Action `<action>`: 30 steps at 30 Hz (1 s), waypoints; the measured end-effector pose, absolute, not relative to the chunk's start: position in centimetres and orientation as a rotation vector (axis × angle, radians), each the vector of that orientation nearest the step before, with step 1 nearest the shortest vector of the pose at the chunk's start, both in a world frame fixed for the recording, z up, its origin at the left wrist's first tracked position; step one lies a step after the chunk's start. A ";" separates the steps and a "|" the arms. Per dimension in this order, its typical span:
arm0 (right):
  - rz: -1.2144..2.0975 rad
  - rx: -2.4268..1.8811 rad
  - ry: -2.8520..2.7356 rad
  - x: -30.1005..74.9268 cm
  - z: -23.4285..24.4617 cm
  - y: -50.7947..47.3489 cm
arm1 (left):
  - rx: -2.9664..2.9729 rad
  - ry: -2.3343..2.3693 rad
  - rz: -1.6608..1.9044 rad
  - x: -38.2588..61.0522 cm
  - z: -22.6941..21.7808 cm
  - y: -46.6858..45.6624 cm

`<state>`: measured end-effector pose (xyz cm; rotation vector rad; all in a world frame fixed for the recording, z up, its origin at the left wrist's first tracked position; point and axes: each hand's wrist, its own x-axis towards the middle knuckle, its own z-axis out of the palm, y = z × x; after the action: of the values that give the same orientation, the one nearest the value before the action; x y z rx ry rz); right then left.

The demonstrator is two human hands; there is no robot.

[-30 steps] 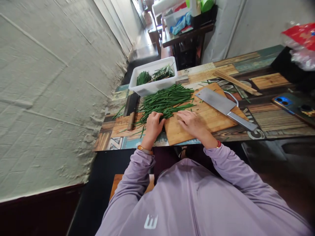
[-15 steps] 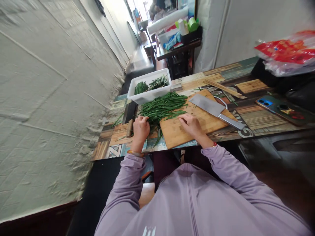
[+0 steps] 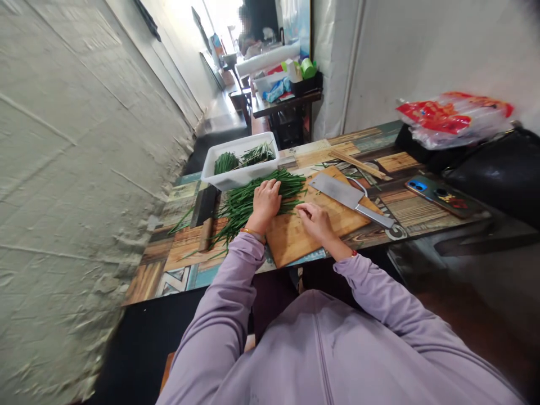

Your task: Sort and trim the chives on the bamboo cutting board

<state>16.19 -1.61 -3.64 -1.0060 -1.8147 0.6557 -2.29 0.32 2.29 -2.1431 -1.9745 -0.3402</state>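
A pile of garlic chives (image 3: 242, 205) lies on the table and over the left edge of a wooden cutting board (image 3: 287, 242). My left hand (image 3: 266, 201) rests on top of the pile, fingers lying over the stalks. Just right of it, above the board, my right hand (image 3: 316, 220) has thumb and fingers pinched together near the stalk ends; whatever is between them is too small to name. A cleaver (image 3: 340, 192) lies flat across the board's right part, its handle pointing toward the front right.
Behind the pile stands a white plastic bin (image 3: 236, 179) with bundled chives in it. Left is a wooden-handled knife (image 3: 206, 233). Wooden chopsticks (image 3: 358, 163), a phone (image 3: 439, 197), a red-and-clear plastic bag (image 3: 451, 118) and a black bag (image 3: 502, 174) are to the right.
My left hand has moved from the pile's near left end up onto its top. More stalks now spread toward the front left. My right hand stays by the board, still pinched. The view has shifted.
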 end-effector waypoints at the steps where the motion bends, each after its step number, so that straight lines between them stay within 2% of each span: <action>1: 0.658 -1.009 -1.816 16.2 -3.6 -1.6 | -2.125 -1.987 -0.304 -2.3 2.3 0.7; 6: 0.660 -1.013 -1.842 16.2 -3.5 -1.6 | -2.115 -2.005 -0.212 -2.2 1.6 -0.3; 18: 0.668 -0.971 -1.834 16.2 -3.8 -1.6 | -1.961 -2.076 -0.415 -2.3 1.1 -5.7; 23: 0.662 -0.985 -1.837 16.0 -3.5 -1.5 | -2.058 -1.958 -0.598 -1.9 1.2 -4.0; 30: 0.621 -1.003 -1.846 15.6 -4.0 -1.1 | -2.255 -1.879 -0.472 -1.5 0.2 0.7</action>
<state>15.58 -1.09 -3.96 -1.0026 -1.8455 0.6206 -1.53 0.73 0.15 -2.2554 -1.8789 -0.4723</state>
